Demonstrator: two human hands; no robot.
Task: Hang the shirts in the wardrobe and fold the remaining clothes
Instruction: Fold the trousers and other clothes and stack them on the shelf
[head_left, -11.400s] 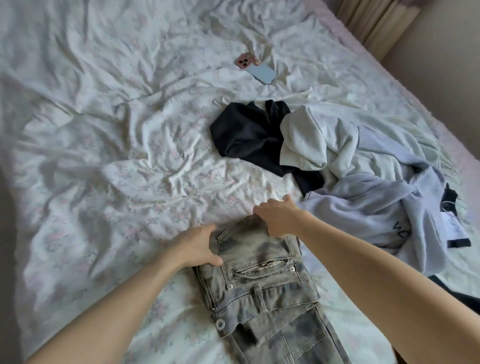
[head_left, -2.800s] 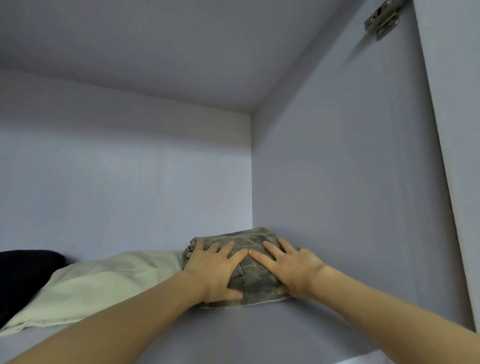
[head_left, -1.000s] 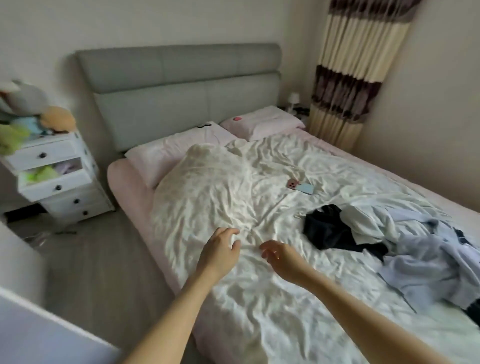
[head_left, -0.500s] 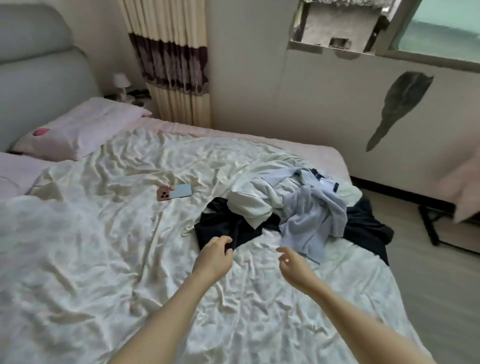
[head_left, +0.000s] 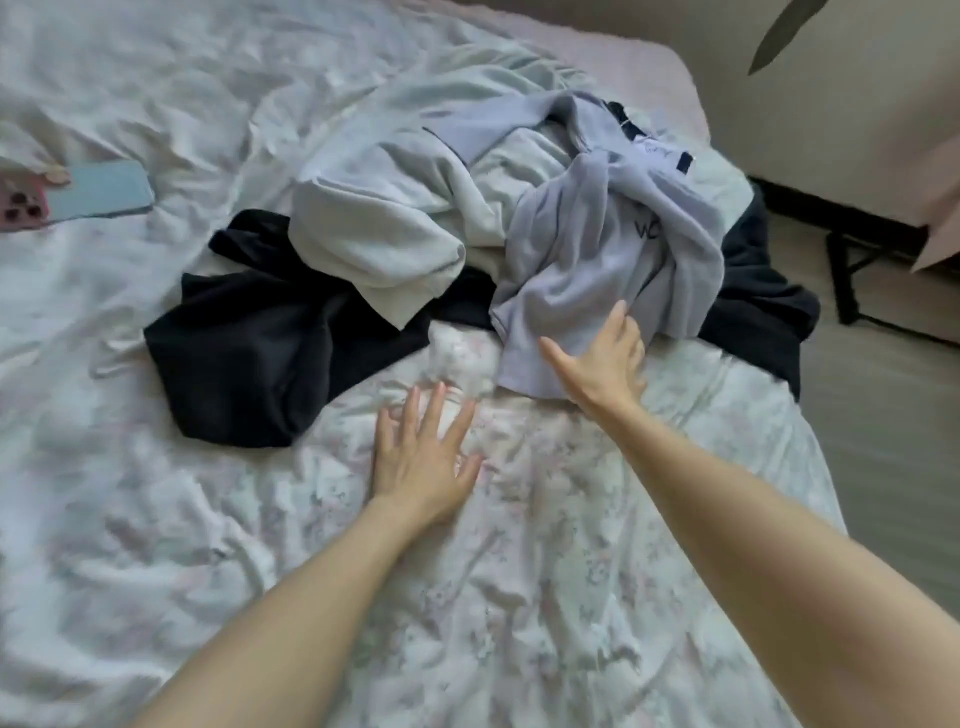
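Three pieces of clothing lie in a messy pile on the bed, toward its far right side. On top at the right is a pale purple top (head_left: 597, 260) with dark letters on it. Next to it, on the left, is a pale green-white top (head_left: 395, 228), all bunched up. Under both is a black garment (head_left: 249, 353) that sticks out to the left and also to the right, near the bed's edge.

My right hand (head_left: 605, 364) is at the front edge of the purple top. The thumb sticks out to the left, and the fingers lie on the cloth. I cannot tell if they have hold of it.

My left hand (head_left: 421, 457) is open, with the fingers spread out flat on the white flowery sheet (head_left: 519, 597), just in front of the pile. It holds nothing.

Far off to the left, a phone (head_left: 78, 195) with a light blue back and a pink part at one end lies on the sheet. On the right, past the bed, I can see the wood floor (head_left: 883, 415) and a black stand leg (head_left: 844, 280).
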